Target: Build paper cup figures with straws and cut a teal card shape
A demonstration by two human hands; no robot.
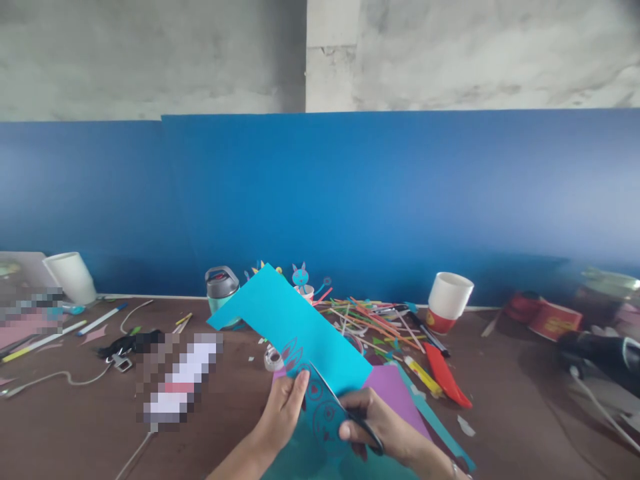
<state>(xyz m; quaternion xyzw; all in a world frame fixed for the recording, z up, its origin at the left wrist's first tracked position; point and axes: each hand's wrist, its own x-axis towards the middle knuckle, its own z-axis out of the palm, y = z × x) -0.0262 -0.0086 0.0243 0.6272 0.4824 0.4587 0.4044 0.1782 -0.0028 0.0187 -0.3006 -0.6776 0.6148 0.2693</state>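
Observation:
My left hand (286,408) pinches the edge of a bright blue sheet of paper (295,323), thumb on top. Dark outlines of a figure with ears and round eyes are drawn on the paper's lower part. In my right hand (376,421) is a pair of black-handled scissors (367,433), fingers closed through the handles. The scissor blades lie along the paper, beside the drawing, pointing up and left. Beneath the blue sheet, part of a purple sheet (397,393) shows. How far the cut runs is hard to make out.
Coloured strips (370,323) lie heaped behind the paper. A white-and-red paper cup (449,303), a red cutter (447,377) and a yellow tube (423,377) sit to the right. A lidded bottle (221,288), a tape roll (273,359), cables and pens lie leftward. A blue partition (350,200) stands behind.

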